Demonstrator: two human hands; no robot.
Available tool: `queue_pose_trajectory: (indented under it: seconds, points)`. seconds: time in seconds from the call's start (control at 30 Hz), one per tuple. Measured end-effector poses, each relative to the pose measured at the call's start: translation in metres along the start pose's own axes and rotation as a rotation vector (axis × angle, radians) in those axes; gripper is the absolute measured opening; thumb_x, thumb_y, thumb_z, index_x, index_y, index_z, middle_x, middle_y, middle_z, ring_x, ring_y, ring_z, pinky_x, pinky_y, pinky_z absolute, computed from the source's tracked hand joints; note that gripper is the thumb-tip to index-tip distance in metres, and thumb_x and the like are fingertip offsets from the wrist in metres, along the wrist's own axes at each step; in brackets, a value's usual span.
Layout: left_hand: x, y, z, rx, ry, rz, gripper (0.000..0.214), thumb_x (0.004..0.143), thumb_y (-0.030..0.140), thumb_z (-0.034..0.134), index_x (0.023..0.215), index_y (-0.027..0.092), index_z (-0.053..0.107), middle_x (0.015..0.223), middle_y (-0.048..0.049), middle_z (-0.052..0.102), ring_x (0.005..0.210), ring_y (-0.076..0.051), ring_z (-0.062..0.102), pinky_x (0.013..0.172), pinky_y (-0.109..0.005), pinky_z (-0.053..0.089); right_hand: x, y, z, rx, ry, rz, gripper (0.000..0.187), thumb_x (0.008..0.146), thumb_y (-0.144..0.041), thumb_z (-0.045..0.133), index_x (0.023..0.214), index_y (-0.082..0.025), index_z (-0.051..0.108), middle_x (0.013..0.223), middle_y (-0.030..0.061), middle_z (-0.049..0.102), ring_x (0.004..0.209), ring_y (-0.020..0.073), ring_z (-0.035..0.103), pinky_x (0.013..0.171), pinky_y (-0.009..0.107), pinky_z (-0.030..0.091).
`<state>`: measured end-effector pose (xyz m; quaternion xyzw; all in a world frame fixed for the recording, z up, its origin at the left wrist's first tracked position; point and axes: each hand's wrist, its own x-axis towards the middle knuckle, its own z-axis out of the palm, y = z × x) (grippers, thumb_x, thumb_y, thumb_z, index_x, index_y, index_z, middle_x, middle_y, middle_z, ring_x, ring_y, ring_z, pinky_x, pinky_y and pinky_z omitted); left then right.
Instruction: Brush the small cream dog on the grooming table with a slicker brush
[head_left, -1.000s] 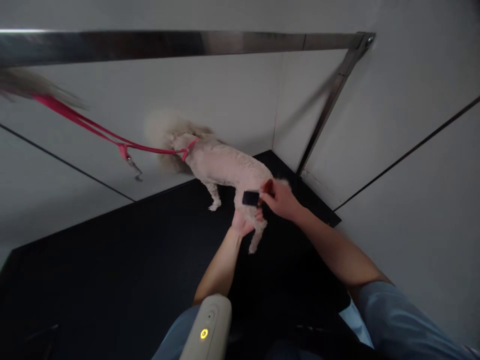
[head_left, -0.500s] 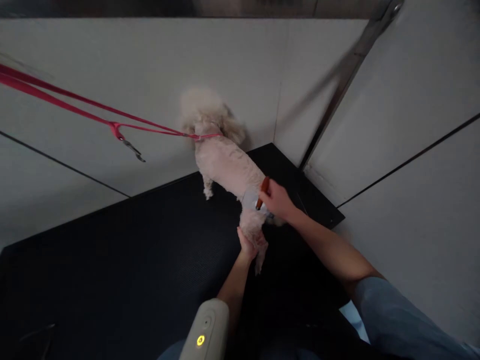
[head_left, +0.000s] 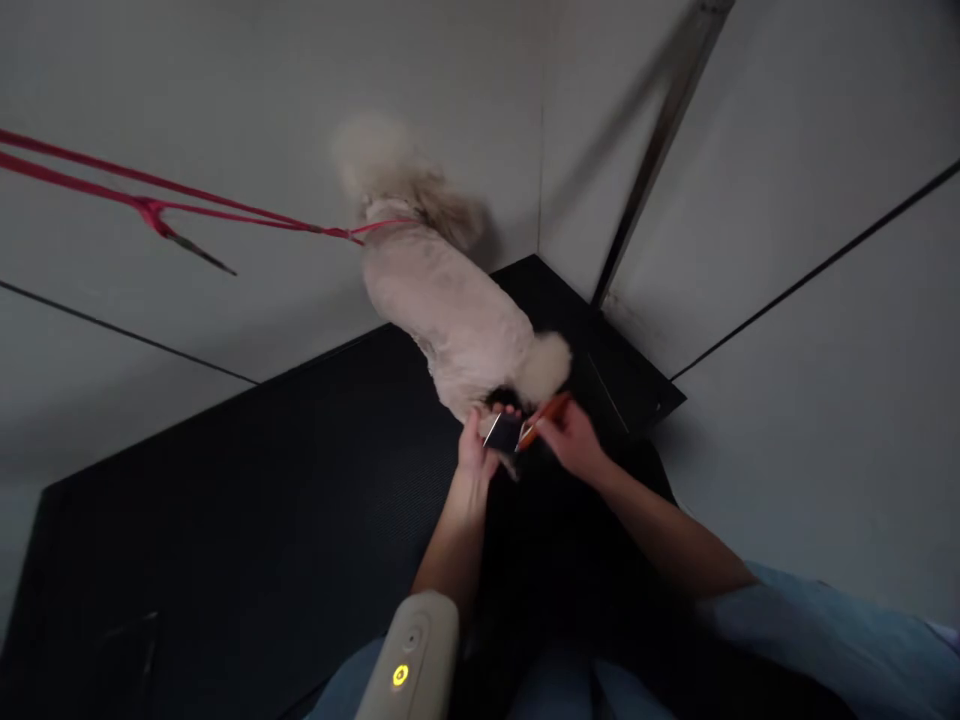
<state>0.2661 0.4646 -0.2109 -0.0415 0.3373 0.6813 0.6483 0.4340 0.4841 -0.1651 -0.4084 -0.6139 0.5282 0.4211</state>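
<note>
A closely clipped cream dog [head_left: 450, 300] with a fluffy head and tail stands on a black ribbed table [head_left: 262, 510], its rear toward me. My right hand [head_left: 577, 440] is closed around the orange-brown handle of a slicker brush [head_left: 505, 431]. The brush's dark rectangular head is tilted at the dog's lifted hind leg, beside my left hand. My left hand [head_left: 474, 445] is closed around that hind leg, which is partly hidden by the brush and fingers. A pink leash [head_left: 262, 213] loops around the dog's neck and runs off to the left.
Pale wall panels [head_left: 225, 90] rise behind the table. A metal brace [head_left: 660, 150] slants up at the right. A white device [head_left: 411, 650] with a glowing yellow button is at the bottom, close to my left forearm. A clip [head_left: 202, 254] hangs from the leash.
The brush has moved from the dog's hip down to the hind leg, its head now turned into view. My left hand has raised the leg, and the dog's tail has come into sight.
</note>
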Motion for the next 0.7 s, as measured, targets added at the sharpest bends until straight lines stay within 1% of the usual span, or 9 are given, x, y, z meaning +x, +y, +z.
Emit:
queue_pose_trajectory:
  seconds: [0.07,0.1,0.2,0.23,0.33,0.47,0.57,0.63,0.7]
  points:
    - [-0.005,0.011,0.019,-0.05,0.0,0.081,0.042,0.105,0.041,0.045,0.072,0.02,0.061,0.076,-0.0058,0.069,0.088,-0.021,0.074,0.076,-0.028,0.059,-0.001,-0.002,0.0,0.064,0.186,-0.024,0.02,0.086,-0.043,0.061,0.093,-0.024,0.056,0.093,0.0053,0.07,0.09,0.0221,0.07,0.091,0.041,0.058]
    - [-0.01,0.013,0.026,-0.058,0.007,0.088,0.042,0.105,0.039,0.045,0.071,0.02,0.06,0.077,-0.0062,0.069,0.088,-0.02,0.074,0.078,-0.029,0.06,0.0,-0.004,0.002,0.091,0.171,-0.026,0.021,0.085,-0.043,0.063,0.092,-0.024,0.057,0.092,0.0054,0.07,0.09,0.0224,0.07,0.091,0.04,0.058]
    - [-0.025,0.011,0.033,-0.038,0.014,0.046,0.043,0.106,0.038,0.043,0.071,0.019,0.061,0.088,-0.009,0.073,0.091,-0.021,0.074,0.086,-0.035,0.061,0.005,-0.01,0.013,0.143,-0.053,0.044,0.02,0.08,-0.041,0.066,0.086,-0.024,0.058,0.083,0.0045,0.071,0.081,0.0229,0.07,0.082,0.038,0.059]
    - [-0.031,0.009,0.032,-0.034,0.023,0.051,0.042,0.106,0.038,0.043,0.073,0.019,0.063,0.09,-0.0092,0.074,0.094,-0.022,0.074,0.089,-0.037,0.061,0.007,-0.012,0.017,0.154,-0.046,0.061,0.019,0.08,-0.04,0.065,0.086,-0.024,0.057,0.083,0.0043,0.071,0.081,0.0228,0.07,0.082,0.038,0.059]
    - [-0.044,0.005,0.03,-0.021,0.03,0.072,0.044,0.106,0.04,0.041,0.074,0.02,0.064,0.091,-0.008,0.075,0.101,-0.024,0.074,0.093,-0.04,0.06,0.009,-0.015,0.025,0.209,0.101,0.013,0.02,0.083,-0.039,0.064,0.092,-0.023,0.056,0.089,0.0042,0.072,0.088,0.0215,0.071,0.088,0.037,0.058]
    - [-0.052,0.007,0.035,-0.084,-0.063,0.093,0.055,0.109,0.045,0.031,0.072,0.02,0.062,0.105,-0.0099,0.077,0.112,-0.026,0.072,0.098,-0.043,0.058,0.01,-0.021,0.024,0.313,0.045,-0.047,0.028,0.078,-0.044,0.069,0.09,-0.023,0.057,0.082,0.0024,0.072,0.08,0.0207,0.072,0.079,0.034,0.059]
    - [-0.054,0.009,0.043,-0.12,-0.048,0.104,0.057,0.11,0.042,0.026,0.074,0.019,0.062,0.098,-0.01,0.077,0.108,-0.023,0.073,0.102,-0.041,0.056,0.011,-0.029,0.023,0.333,0.152,-0.078,0.028,0.079,-0.047,0.067,0.091,-0.024,0.055,0.085,0.0015,0.071,0.086,0.0204,0.072,0.085,0.036,0.059]
    - [-0.054,0.01,0.048,-0.14,-0.033,0.101,0.056,0.111,0.039,0.024,0.079,0.018,0.065,0.096,-0.0084,0.077,0.104,-0.02,0.074,0.103,-0.037,0.055,0.009,-0.034,0.026,0.352,0.113,-0.089,0.028,0.077,-0.047,0.067,0.089,-0.024,0.056,0.083,0.0014,0.071,0.083,0.0209,0.072,0.084,0.037,0.059]
    - [-0.055,0.01,0.054,-0.162,-0.008,0.093,0.055,0.111,0.035,0.023,0.087,0.018,0.069,0.097,-0.0058,0.078,0.098,-0.016,0.075,0.103,-0.032,0.054,0.005,-0.038,0.032,0.371,-0.012,-0.088,0.028,0.074,-0.046,0.07,0.085,-0.024,0.057,0.077,0.0017,0.071,0.077,0.022,0.073,0.078,0.037,0.06]
